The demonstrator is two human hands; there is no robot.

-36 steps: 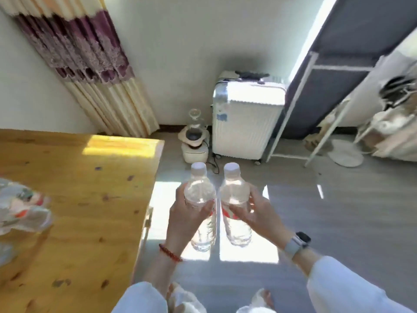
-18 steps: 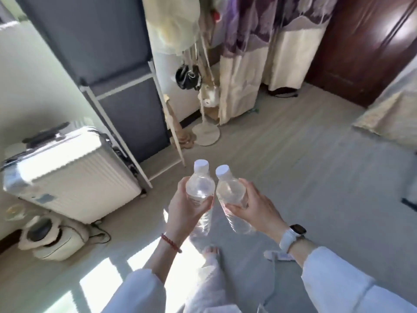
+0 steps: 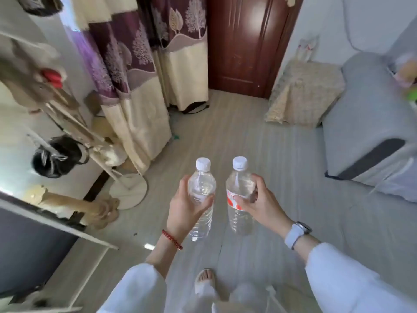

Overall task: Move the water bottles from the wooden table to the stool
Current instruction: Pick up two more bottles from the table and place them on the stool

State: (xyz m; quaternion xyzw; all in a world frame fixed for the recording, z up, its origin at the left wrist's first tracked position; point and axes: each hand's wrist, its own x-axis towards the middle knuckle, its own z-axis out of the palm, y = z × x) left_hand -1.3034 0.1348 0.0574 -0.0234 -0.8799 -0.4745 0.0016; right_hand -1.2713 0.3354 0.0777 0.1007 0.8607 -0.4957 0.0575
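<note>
I hold two clear plastic water bottles with white caps upright above the grey floor. My left hand (image 3: 184,205) grips the left bottle (image 3: 201,190) around its middle. My right hand (image 3: 259,203) grips the right bottle (image 3: 239,188), which carries a red and white label. The two bottles are a little apart, caps up. A cloth-covered box-shaped seat (image 3: 304,93), possibly the stool, stands at the far right beside the door. The wooden table is out of view.
A dark wooden door (image 3: 243,41) is straight ahead, purple and cream curtains (image 3: 140,71) to its left. A coat stand with a round base (image 3: 128,190) and hanging bags is at left. A grey sofa (image 3: 370,132) fills the right.
My view has swung right, away from the suitcase and rack toward the door and sofa. Both hands still carry the bottles, now held slightly further apart.
</note>
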